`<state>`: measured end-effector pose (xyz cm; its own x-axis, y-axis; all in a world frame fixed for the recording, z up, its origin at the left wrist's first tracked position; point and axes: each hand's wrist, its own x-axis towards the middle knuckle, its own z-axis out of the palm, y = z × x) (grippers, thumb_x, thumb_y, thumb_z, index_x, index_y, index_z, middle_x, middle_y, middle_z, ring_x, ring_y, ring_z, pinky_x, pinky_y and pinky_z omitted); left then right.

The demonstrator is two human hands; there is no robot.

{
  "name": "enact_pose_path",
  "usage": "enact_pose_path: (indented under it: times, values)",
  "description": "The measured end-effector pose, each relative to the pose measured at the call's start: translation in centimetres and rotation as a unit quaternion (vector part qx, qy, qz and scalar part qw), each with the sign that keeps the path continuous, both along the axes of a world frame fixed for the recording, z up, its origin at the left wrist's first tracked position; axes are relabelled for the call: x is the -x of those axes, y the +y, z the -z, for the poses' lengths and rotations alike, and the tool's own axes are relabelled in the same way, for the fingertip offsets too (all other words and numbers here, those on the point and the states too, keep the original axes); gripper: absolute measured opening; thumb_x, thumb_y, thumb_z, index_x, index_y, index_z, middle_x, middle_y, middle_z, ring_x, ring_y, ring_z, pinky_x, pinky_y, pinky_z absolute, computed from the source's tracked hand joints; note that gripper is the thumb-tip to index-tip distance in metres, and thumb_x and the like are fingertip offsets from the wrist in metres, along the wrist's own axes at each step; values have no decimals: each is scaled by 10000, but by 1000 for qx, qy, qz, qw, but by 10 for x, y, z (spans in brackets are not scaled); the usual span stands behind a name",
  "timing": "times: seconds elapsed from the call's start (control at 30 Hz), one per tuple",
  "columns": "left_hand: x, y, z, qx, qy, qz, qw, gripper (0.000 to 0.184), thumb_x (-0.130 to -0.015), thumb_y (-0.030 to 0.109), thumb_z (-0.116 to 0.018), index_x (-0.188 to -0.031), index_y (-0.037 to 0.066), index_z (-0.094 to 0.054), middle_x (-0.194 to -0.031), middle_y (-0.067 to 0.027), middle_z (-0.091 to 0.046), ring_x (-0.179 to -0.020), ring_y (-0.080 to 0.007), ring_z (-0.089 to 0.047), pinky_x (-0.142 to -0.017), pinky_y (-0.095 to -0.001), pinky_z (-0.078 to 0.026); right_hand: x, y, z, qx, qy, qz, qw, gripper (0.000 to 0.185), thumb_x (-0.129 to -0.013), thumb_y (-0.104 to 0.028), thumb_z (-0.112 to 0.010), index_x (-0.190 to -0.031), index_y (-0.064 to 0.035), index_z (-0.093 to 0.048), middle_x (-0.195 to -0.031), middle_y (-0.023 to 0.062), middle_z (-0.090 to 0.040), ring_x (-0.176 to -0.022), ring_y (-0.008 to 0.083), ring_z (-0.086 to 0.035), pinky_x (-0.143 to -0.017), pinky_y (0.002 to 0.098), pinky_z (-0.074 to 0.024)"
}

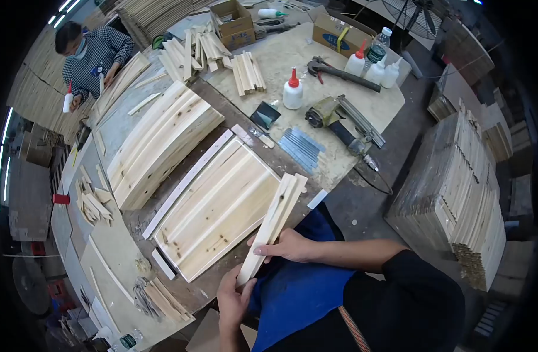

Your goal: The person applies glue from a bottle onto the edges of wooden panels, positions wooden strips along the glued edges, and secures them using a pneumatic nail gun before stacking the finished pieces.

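Observation:
Both my hands hold a small bundle of pale wooden strips [273,218], tilted over the near edge of the table. My left hand [233,297] grips its lower end, fingers wrapped round it. Farther up, my right hand [284,246] is closed on the side of the same strips. Beside them a flat wooden panel [216,211] lies on the table, with a narrow pale strip [188,183] along its far side. Behind that stands a tall stack of panels [163,141].
Glue bottle [293,92], nail gun [333,120], metal nail strips [301,149] and hammer [345,75] lie on the table [362,111]. Short wood pieces [248,73] are at the back. A co-worker [96,58] holds a glue bottle at the far left. Stacked boards [445,199] stand right.

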<state>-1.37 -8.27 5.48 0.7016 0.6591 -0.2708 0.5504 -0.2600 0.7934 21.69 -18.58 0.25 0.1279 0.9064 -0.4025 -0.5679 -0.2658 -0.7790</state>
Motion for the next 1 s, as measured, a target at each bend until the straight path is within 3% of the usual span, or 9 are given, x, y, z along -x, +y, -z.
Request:
enact_pose_path:
  times: [0.07, 0.2, 0.33, 0.43, 0.63, 0.73, 0.87, 1.0]
  values:
    - [-7, 3, -1, 28, -5, -14, 1000, 401, -905, 69, -848, -1277, -9, -721, -1210, -187, -719, -1036, -263, -717, -901, -384, -597, 0, 4, 5, -1, -18, 24, 1000, 313, -1051, -194, -752, -1283, 12, -713, -1132, 106, -753, -924, 163, -714, -815, 308, -615]
    - [-7, 14, -4, -36, -27, 19, 999, 418, -895, 36, -835, -1293, -16, -722, -1166, -169, -711, -1084, -299, -691, -937, -384, -589, -12, -5, -2, 12, -24, 110, 994, 323, -1034, -176, -772, -1280, 12, -680, -1111, 99, -744, -906, 165, -716, -782, 305, -617]
    - [6, 20, 5, -109, 8, -11, 994, 455, -881, 27, -836, -1322, -1, -726, -1170, -165, -685, -1097, -297, -672, -917, -380, -585, -31, -15, -2, -13, -35, 165, 986, 356, -1012, -161, -792, -1286, 11, -644, -1123, 96, -725, -936, 165, -715, -744, 305, -622]
    - [7, 26, 5, -190, 20, 32, 981, 476, -881, 24, -832, -1345, 14, -727, -1186, -170, -668, -1098, -300, -668, -866, -372, -593, -39, -17, 0, -20, -44, 179, 983, 366, -1004, -153, -795, -1292, 11, -639, -1151, 97, -714, -961, 166, -714, -721, 301, -624]
    - [4, 32, 6, -160, 29, 26, 986, 469, -892, 32, -823, -1351, 18, -726, -1205, -175, -660, -1096, -309, -669, -880, -375, -589, -44, -17, -1, 4, -23, 180, 983, 407, -992, -154, -797, -1325, 9, -628, -1185, 92, -701, -1031, 169, -705, -772, 313, -626]
    - [4, 33, 5, -167, 27, 29, 985, 459, -904, 33, -815, -1353, 17, -724, -1213, -177, -660, -1086, -312, -671, -876, -371, -590, -45, -16, -5, 12, -19, 191, 981, 383, -1004, -155, -782, -1321, 9, -642, -1180, 82, -705, -1045, 163, -702, -863, 327, -607]
    - [8, 34, 1, -152, -5, 15, 988, 390, -956, 88, -784, -1337, 19, -736, -1165, -183, -691, -1027, -312, -686, -836, -355, -582, -55, -14, -6, -28, -13, 194, 980, 334, -1017, -150, -764, -1292, 12, -664, -1185, 77, -706, -1019, 140, -691, -903, 317, -573]
    - [20, 45, 1, -118, -37, 75, 989, 282, -1031, 166, -726, -1259, 4, -755, -1021, -144, -732, -870, -241, -696, -758, -322, -565, -63, -6, -10, -31, -50, 228, 972, 262, -1019, -145, -766, -1218, 14, -706, -1124, 72, -725, -982, 117, -676, -884, 285, -551]
